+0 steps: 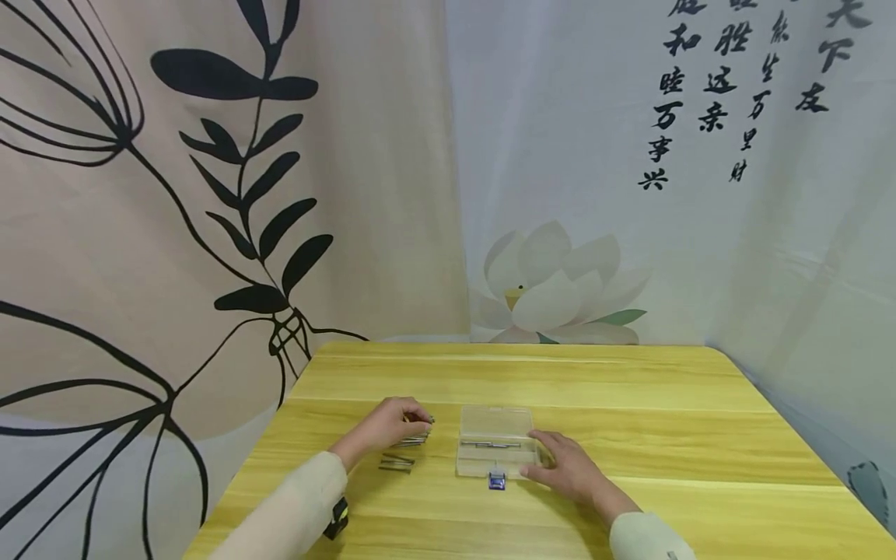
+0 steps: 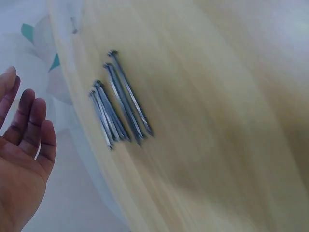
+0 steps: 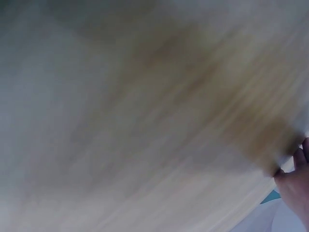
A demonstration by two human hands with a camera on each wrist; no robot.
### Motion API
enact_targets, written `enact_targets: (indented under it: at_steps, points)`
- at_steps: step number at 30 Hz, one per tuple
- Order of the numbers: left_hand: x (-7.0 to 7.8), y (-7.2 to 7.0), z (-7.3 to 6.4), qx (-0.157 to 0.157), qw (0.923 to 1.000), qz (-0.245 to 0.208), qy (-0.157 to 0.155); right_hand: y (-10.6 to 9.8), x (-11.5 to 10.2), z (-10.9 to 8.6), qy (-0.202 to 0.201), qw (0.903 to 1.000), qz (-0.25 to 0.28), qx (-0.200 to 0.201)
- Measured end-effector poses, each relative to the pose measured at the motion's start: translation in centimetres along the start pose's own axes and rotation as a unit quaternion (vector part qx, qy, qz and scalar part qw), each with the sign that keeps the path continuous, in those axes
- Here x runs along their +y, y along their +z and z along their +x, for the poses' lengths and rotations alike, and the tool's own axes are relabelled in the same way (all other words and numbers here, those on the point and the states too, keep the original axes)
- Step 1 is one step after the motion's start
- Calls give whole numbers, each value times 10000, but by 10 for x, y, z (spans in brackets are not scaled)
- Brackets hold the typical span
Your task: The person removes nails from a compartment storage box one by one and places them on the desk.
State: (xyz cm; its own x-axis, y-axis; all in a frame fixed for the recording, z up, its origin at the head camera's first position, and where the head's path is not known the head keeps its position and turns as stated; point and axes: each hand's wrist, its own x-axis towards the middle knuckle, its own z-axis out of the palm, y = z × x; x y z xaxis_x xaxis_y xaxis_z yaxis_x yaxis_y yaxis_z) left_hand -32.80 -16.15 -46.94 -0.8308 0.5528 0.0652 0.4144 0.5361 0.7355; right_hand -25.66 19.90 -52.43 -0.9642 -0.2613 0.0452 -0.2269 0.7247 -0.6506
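My left hand (image 1: 393, 422) hovers over the left part of the table, beside a group of steel nails (image 1: 411, 442). In the left wrist view its fingers (image 2: 35, 118) are loosely bent, apart from the nails (image 2: 116, 104), with nothing seen in them. A second small group of nails lies nearer the front. A clear plastic box (image 1: 478, 467) stands with its lid (image 1: 495, 421) raised back and a few nails (image 1: 490, 445) lying inside. My right hand (image 1: 568, 468) holds the box's right side between thumb and fingers; the right wrist view is blurred, with that hand (image 3: 294, 186) at its edge.
A blue latch or tag (image 1: 497, 480) sits at the box's front edge. A black and yellow object (image 1: 337, 519), partly hidden by the left sleeve, lies near the front left. Behind the wooden table (image 1: 630, 373) hangs a printed curtain (image 1: 392, 194).
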Motion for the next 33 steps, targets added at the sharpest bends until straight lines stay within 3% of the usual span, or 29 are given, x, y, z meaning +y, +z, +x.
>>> enact_targets:
  at_steps: [8, 15, 33]
  points:
    - [19, 13, 24, 29, 9995, -310, 31, 0, -1, -1, -20, 10000, -37, 32]
    - [30, 31, 44, 98, 9995, -206, 209, 0, -1, -1, -47, 9999, -84, 75]
    - [36, 65, 63, -141, 9998, -114, -24, 3, 1, 0, -58, 9998, -18, 169]
